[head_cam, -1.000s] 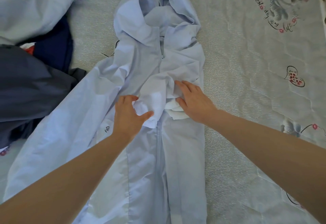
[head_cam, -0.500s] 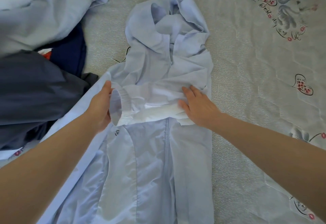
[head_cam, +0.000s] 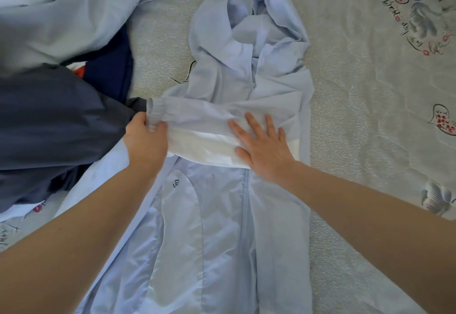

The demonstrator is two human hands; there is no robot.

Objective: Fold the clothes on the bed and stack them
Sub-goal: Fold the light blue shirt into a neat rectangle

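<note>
The left hand (head_cam: 145,140) is gripping the elastic cuff (head_cam: 154,113) of a sleeve (head_cam: 197,126), fingers curled over its edge and thumb pressing from the near side; the fingertips are hidden behind the fabric. The right hand (head_cam: 261,140) is lying flat on the same sleeve, fingers straight and spread, pressing it onto the chest of the jacket. The sleeve is lying straight across the light blue hooded jacket (head_cam: 222,227), from the jacket's right edge to just past its left edge. Its white inner lining (head_cam: 204,150) is showing along the near side. The jacket is lying face up in the middle of the bed (head_cam: 357,116), zip closed, hood (head_cam: 249,14) crumpled at the far end; its hem is being cut off by the bottom of the frame. The other sleeve is running down-left beneath the left forearm, largely covered. To the left, a heap of clothes (head_cam: 56,116) is resting on the bed: dark grey, navy and pale blue pieces, blurred and partly out of frame, individual garments not distinguishable.
</note>
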